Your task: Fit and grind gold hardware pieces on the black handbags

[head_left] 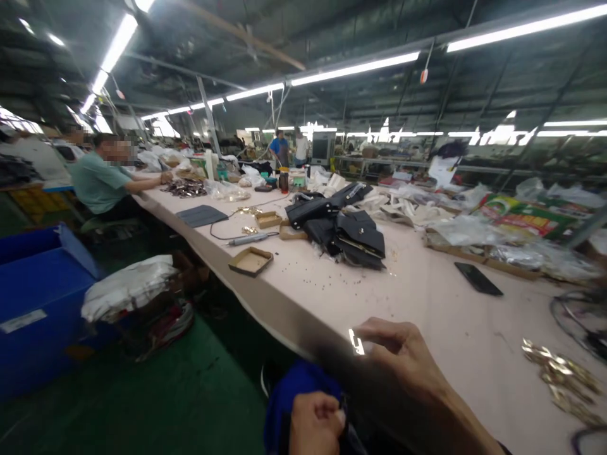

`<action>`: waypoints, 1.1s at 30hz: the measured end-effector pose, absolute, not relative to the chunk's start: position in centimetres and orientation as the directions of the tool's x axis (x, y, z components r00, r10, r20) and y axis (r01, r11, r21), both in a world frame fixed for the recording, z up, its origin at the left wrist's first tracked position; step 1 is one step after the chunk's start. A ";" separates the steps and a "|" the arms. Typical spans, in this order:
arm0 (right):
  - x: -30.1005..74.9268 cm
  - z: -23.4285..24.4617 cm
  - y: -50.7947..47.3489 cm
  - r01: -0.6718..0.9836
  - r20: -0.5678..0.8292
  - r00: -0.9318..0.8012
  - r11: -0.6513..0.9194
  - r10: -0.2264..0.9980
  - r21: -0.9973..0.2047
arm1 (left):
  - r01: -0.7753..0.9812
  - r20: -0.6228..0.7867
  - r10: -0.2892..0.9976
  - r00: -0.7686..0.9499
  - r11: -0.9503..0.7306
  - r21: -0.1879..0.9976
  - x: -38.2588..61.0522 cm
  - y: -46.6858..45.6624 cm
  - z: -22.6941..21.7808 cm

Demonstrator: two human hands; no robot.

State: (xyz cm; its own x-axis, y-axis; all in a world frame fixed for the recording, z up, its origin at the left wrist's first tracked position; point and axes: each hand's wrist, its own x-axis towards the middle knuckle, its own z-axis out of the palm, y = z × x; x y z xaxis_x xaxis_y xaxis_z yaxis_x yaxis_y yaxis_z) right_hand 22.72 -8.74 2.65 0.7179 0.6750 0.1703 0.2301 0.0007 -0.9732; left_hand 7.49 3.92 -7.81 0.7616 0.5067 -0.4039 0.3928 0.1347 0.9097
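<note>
One bright metal piece [355,342] in your right hand [408,357], pinched between the tips of thumb and forefinger, near the front edge of the worktop [427,297]. Fingers narrow on it, most of the piece sticking out past them. Main risk, as I judge it: small, shiny, lightly held; a slip or a knock would likely send it over the edge, towards your blue clothing [296,395] or the green floor [199,379]

Left hand [315,422] low, below the edge, fingers curled in; glare and shadow leave me unable to tell whether you have anything in it

To your right, a loose heap of gold-coloured fittings [562,379] on the worktop, dark cables [576,322] near it. A sleeve or a tugged cable could scatter the heap

Ahead, tiny dark bits [325,284] lie loose, short of the black bags [360,237]. A sweeping forearm could push them about; anything dropped among them would be harder to pick out
</note>
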 end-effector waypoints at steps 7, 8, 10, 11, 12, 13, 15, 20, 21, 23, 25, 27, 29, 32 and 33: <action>16.0 -4.4 -11.0 -0.083 -0.054 0.846 0.032 0.530 -0.996 | 0.326 -0.359 0.407 0.840 0.150 0.933 8.2 3.3 -8.8; 15.7 -5.0 -10.9 -0.113 -0.077 0.849 0.036 0.522 -0.993 | 0.324 -0.358 0.391 0.848 0.154 0.934 8.2 3.3 -8.6; 15.5 -5.8 -10.9 -0.118 -0.093 0.852 0.017 0.515 -0.993 | 0.310 -0.349 0.373 0.860 0.163 0.937 8.1 3.3 -8.0; 15.5 -5.9 -10.9 -0.107 -0.093 0.855 -0.002 0.510 -0.994 | 0.299 -0.341 0.367 0.865 0.168 0.939 8.0 3.3 -7.7; 15.5 -6.0 -10.9 -0.097 -0.093 0.859 -0.018 0.504 -0.995 | 0.291 -0.334 0.365 0.869 0.171 0.942 7.9 3.4 -7.4; 15.5 -6.0 -11.0 -0.093 -0.096 0.861 -0.031 0.499 -0.995 | 0.286 -0.331 0.366 0.870 0.173 0.943 7.8 3.4 -7.1; 15.5 -5.8 -11.0 -0.095 -0.111 0.864 -0.058 0.491 -0.994 | 0.286 -0.331 0.367 0.869 0.173 0.942 7.6 3.5 -6.7; 15.3 -5.6 -11.0 -0.035 -0.113 0.867 -0.166 0.486 -0.985 | 0.287 -0.342 0.372 0.863 0.195 0.938 7.3 3.6 -6.6; 15.3 -5.7 -11.0 -0.022 -0.115 0.866 -0.191 0.486 -0.981 | 0.291 -0.346 0.371 0.862 0.197 0.936 7.2 3.7 -6.8; 15.3 -5.8 -10.8 -0.006 -0.118 0.858 -0.220 0.500 -0.975 | 0.304 -0.356 0.363 0.861 0.194 0.933 7.2 3.7 -6.9; 15.3 -6.2 -10.5 0.011 -0.105 0.854 -0.220 0.509 -0.975 | 0.318 -0.366 0.352 0.861 0.189 0.929 7.2 3.7 -7.0; 15.2 -6.6 -10.2 0.015 -0.094 0.868 -0.215 0.487 -0.977 | 0.317 -0.368 0.342 0.865 0.196 0.928 7.3 3.7 -7.0; 15.1 -7.1 -9.7 -0.018 -0.109 0.888 -0.204 0.446 -0.979 | 0.309 -0.362 0.337 0.869 0.201 0.929 7.3 3.7 -7.0; 14.7 -7.6 -9.3 -0.093 -0.150 0.896 -0.155 0.417 -0.984 | 0.305 -0.353 0.332 0.875 0.189 0.933 7.3 3.9 -7.1; 14.6 -7.7 -9.2 -0.105 -0.156 0.898 -0.143 0.412 -0.984 | 0.304 -0.350 0.328 0.878 0.184 0.935 7.2 3.9 -7.0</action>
